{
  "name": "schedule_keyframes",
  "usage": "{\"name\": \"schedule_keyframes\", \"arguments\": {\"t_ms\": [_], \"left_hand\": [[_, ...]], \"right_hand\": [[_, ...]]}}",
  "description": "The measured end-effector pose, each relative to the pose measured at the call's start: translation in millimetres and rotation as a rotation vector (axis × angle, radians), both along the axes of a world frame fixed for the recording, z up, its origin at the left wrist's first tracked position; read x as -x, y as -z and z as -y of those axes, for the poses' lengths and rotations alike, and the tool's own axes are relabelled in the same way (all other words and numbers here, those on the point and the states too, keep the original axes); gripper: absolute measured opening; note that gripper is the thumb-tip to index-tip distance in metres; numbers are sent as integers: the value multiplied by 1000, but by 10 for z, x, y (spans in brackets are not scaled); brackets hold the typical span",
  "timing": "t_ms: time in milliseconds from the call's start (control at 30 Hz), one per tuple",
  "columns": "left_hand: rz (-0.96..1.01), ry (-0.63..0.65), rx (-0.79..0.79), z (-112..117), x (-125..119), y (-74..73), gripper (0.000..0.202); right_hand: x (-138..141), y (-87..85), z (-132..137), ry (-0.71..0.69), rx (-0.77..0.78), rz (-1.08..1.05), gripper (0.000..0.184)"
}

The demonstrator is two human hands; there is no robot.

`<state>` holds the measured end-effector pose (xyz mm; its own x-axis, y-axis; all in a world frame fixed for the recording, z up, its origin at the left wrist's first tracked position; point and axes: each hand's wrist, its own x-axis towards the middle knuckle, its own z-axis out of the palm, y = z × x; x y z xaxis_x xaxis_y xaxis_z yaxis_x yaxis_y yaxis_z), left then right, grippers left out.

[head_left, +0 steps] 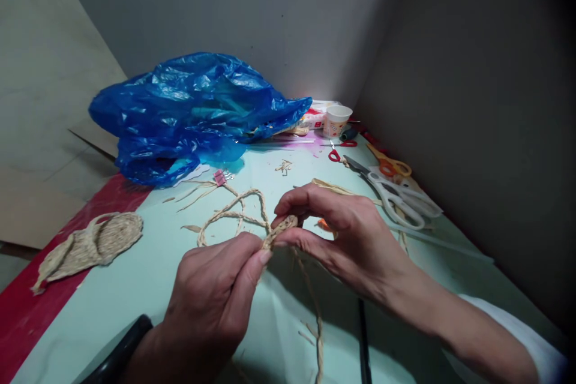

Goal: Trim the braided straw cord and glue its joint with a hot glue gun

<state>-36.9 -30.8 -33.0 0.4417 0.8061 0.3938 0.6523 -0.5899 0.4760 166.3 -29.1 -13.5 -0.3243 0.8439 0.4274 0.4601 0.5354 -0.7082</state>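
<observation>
My left hand [220, 294] pinches one end of a small coiled piece of braided straw cord [284, 226] between thumb and fingers. At its other end, the thumb and fingertips of my right hand [355, 234] close around the same coil. From it a loose braid [233, 214] loops over the table towards a pink binder clip [219, 177] with straw ends fanning out beside it. A thinner straw strand [318, 330] hangs down below my hands. At the left lies a woven straw slipper [96, 240] with crossed straps.
A crumpled blue plastic bag [193, 108] covers the back left. A white paper cup [336, 120], red-handled scissors [335, 153], orange-handled scissors [391, 163] and large white-handled shears [391, 192] lie along the right wall. Straw scraps [283, 166] dot the pale green table cover [157, 216].
</observation>
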Motion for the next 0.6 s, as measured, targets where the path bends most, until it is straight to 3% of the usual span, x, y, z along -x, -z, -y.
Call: {"name": "schedule_keyframes", "arguments": {"t_ms": [267,433,600], "left_hand": [[121,-53,165,-1,-45,-105,27],[181,-82,177,-55,-78,-71,21],[202,-85,302,-129,-88,-32,16]], "right_hand": [[22,-55,-43,27,114,-89,13],[10,-91,-44,56,76,-98,13],[-53,-80,-96,65,176,-172,18]]}}
